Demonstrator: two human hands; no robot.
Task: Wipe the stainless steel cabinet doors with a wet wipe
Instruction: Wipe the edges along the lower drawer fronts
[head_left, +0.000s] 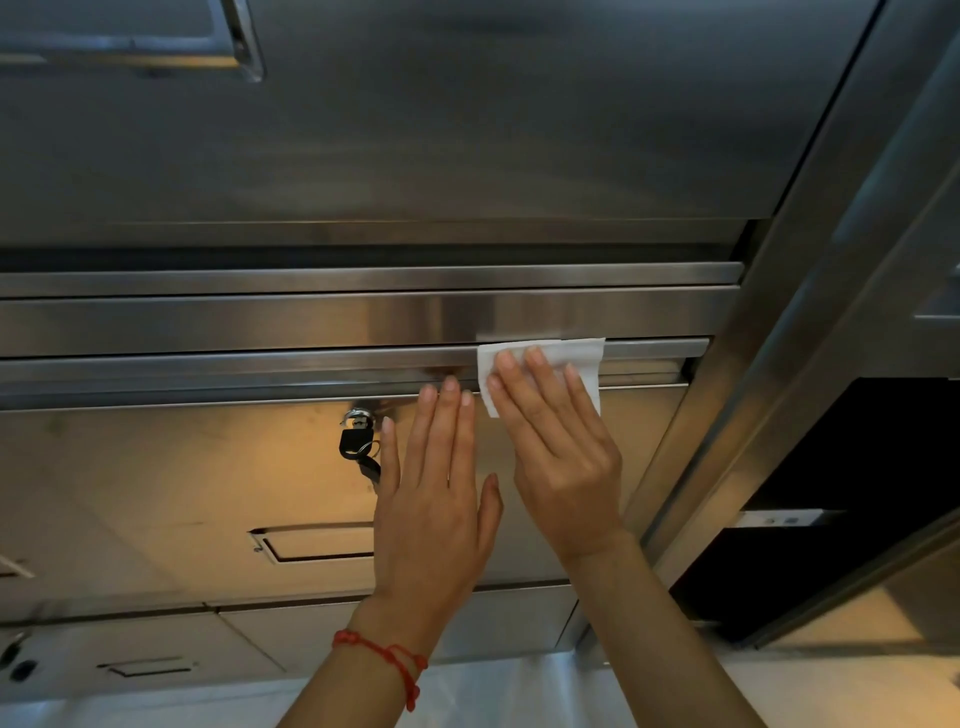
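White, limp wet wipe (545, 364) lay pinned under your flat, open right hand (561, 452); left hand (434, 499) spread empty on the cabinet door (182, 467).

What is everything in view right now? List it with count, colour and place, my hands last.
wet wipe: one, white, pressed flat on the top rail of the lower door, right of centre.
lower cabinet door: one, stainless steel, middle of view.
upper cabinet door: one, stainless steel, top of view.
key: one with a black head in the lock, at least one more hanging from its ring, just left of the left hand.
recessed handles: several, steel; one partly behind the left hand, one top left, others bottom left.
dark opening: one, black, far right.
bracelet: one, red cord, on the left wrist.
left hand: flat on the lower door, fingers spread.
right hand: flat, fingers on the wipe.
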